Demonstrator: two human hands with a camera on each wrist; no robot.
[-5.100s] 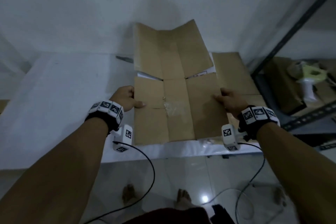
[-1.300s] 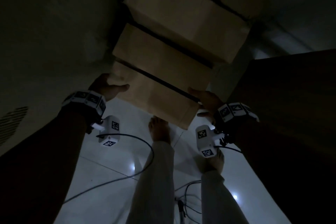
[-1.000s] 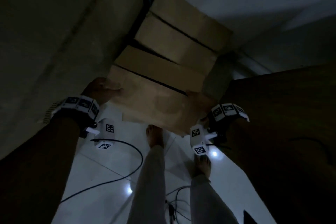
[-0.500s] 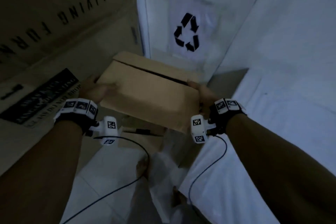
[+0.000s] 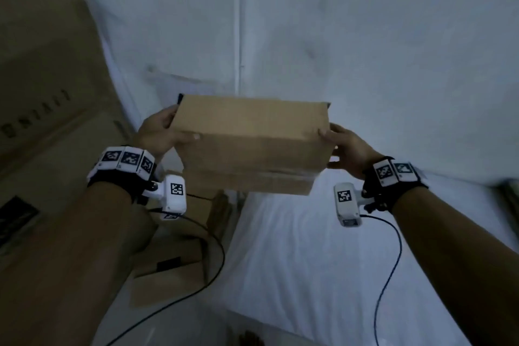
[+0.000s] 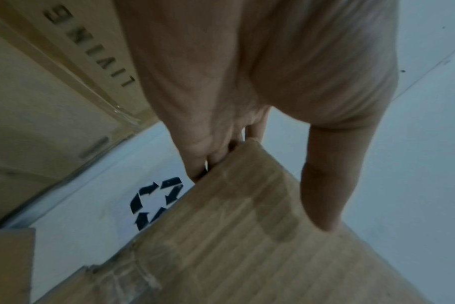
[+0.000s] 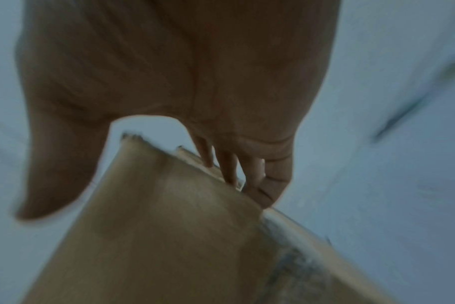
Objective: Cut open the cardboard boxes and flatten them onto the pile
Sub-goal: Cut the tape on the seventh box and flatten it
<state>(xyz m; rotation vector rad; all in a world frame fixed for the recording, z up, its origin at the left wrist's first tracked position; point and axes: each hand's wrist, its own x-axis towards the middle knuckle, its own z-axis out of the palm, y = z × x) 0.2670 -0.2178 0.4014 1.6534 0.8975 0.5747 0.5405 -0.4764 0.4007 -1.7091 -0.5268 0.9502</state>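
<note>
A closed brown cardboard box [image 5: 250, 143] hangs in the air between both hands, above the left edge of the white-covered table [image 5: 309, 261]. My left hand [image 5: 165, 133] grips its left end, thumb on the near face and fingers round the far side. My right hand [image 5: 341, 146] grips the right end the same way. In the left wrist view the thumb lies flat on the box [image 6: 247, 257] and the fingers [image 6: 210, 158] hook over its edge. The right wrist view is blurred; the fingers [image 7: 249, 174] curl over the end of the box [image 7: 169, 236], which has tape along it.
A tall printed carton [image 5: 42, 93] leans at the left. Smaller cardboard boxes [image 5: 174, 270] sit on the floor beside the table, under my left wrist cable [image 5: 216, 255]. A white wall stands behind. A recycling sign [image 6: 156, 201] shows in the left wrist view.
Five seconds ago both hands pressed a flattened box on the table pile. Since then they took a closed box from a dark stack and lifted it up towards the table.
</note>
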